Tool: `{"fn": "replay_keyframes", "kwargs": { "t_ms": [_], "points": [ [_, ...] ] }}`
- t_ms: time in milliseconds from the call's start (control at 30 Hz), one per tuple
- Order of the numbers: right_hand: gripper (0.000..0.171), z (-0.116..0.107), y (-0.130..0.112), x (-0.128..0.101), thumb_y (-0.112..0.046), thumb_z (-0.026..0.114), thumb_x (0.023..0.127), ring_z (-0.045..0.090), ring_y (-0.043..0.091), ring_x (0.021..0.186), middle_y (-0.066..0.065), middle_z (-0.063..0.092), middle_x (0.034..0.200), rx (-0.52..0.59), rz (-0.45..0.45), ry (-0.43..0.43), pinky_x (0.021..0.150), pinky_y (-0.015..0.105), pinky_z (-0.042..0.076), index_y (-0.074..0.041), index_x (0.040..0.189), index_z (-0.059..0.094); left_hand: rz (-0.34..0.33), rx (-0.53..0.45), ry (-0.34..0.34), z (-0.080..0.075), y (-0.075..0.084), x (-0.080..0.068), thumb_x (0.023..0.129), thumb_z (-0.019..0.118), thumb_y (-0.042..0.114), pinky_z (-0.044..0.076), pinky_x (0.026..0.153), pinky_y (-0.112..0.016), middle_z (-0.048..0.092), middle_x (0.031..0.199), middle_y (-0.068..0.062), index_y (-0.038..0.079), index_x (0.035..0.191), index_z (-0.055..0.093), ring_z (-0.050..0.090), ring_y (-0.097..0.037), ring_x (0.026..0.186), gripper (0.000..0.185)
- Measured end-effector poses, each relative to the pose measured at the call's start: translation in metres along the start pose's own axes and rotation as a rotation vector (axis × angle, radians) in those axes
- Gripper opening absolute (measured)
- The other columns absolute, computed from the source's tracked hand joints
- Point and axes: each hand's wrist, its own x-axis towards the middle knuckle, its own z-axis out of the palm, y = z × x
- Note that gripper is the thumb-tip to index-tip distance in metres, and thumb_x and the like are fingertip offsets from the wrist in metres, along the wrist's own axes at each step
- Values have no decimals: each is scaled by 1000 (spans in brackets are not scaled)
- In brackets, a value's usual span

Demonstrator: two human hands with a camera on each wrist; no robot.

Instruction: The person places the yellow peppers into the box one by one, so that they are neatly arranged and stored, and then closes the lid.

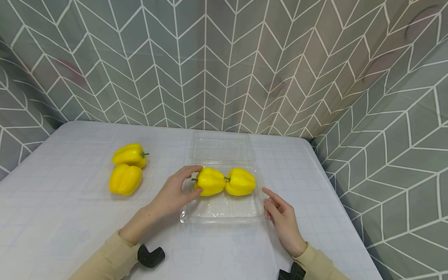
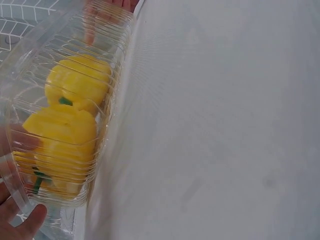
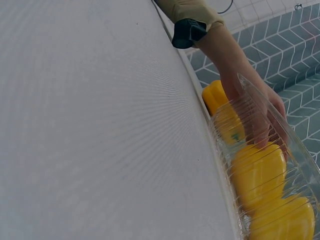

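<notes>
We see two yellow peppers side by side in an open clear clamshell box.

Our left hand [image 1: 174, 193] curls around the left pepper [image 1: 210, 181] inside the box [image 1: 224, 212], near the desk's front edge; our right hand [image 1: 282, 219], fingers relaxed, seems to touch the box's right rim.

Open table [image 1: 70, 217] at left front, loose peppers [image 1: 126, 171] mid-left, curtain [image 1: 224, 62] behind
</notes>
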Motion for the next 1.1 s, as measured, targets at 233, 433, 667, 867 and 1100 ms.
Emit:
{"fn": "replay_keyframes", "kwargs": {
  "t_ms": [233, 433, 667, 867, 1100],
  "points": [
    [40, 0, 0, 0, -29, 56, 94, 43, 14, 62, 7, 46, 72, -4, 2, 3, 50, 22, 37, -15, 132, 53, 11, -6, 6, -1, 0, 0, 82, 72, 22, 46, 98, -40, 49, 135, 3, 17, 135, 47, 50, -22, 120, 60],
    [42, 0, 0, -1, -29, 56, 94, 43, 15, 61, 7, 46, 72, 0, 1, 2, 50, 23, 37, -14, 132, 52, 6, -8, 12, -1, -1, -1, 81, 73, 22, 46, 97, -41, 50, 133, 3, 17, 135, 47, 51, -22, 120, 59],
    [41, 0, 1, 0, -30, 57, 93, 43, 15, 61, 7, 46, 71, -1, -2, 7, 50, 22, 36, -14, 132, 53, 17, -26, 38, -3, 0, -2, 82, 71, 20, 47, 96, -43, 53, 131, 1, 16, 133, 50, 52, -24, 118, 55],
    [41, 1, 1, 0, -29, 57, 94, 44, 14, 62, 7, 46, 72, 7, -3, 8, 51, 24, 38, -15, 131, 53, 12, -39, 117, -9, -4, -8, 88, 65, 22, 47, 95, -46, 55, 130, 3, 19, 130, 53, 55, -25, 114, 44],
    [40, 1, 1, 0, -29, 56, 94, 44, 15, 62, 7, 46, 73, -3, -2, 10, 52, 26, 40, -15, 131, 53, -27, -25, 141, -17, -12, -15, 91, 61, 29, 46, 96, -46, 54, 131, 3, 21, 130, 53, 55, -26, 114, 41]
  ]
}}
